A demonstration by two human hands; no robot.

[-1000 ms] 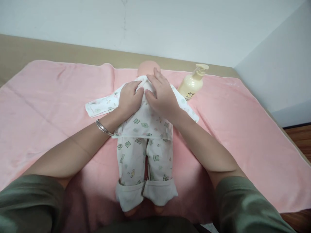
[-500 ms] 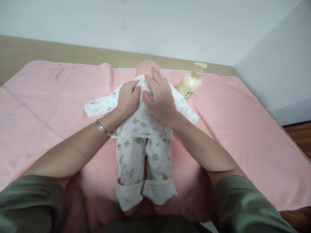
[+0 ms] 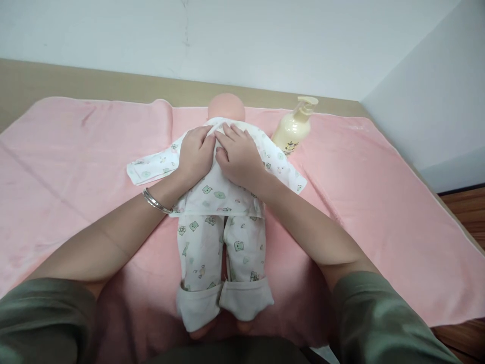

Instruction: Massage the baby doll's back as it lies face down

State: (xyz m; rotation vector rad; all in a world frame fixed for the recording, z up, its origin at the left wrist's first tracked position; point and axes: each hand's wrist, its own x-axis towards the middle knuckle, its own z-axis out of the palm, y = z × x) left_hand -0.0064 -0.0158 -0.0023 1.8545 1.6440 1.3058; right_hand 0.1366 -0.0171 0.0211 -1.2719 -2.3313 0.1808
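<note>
A baby doll (image 3: 226,107) lies lengthwise before me, its bald head at the far end and its face out of sight. It wears a white printed shirt (image 3: 220,197) and matching trousers (image 3: 200,253) with wide turned-up cuffs. My left hand (image 3: 196,155) rests on the left upper part of the shirt, fingers extended and thumb toward the middle. Beside it my right hand (image 3: 240,157) lies flat on the upper right of the shirt, fingers pointing toward the head. The thumbs are close together. Cloth under both palms is hidden.
The doll lies on a pink blanket (image 3: 379,202) spread over a tan surface (image 3: 113,81). Right of the doll's head stands a cream pump bottle (image 3: 293,129). A white wall (image 3: 265,45) rises behind, and wooden flooring (image 3: 464,217) shows at the far right.
My right hand has slid down from near the doll's head onto the upper shirt, closer to my left hand. The left hand stays in place on the shirt.
</note>
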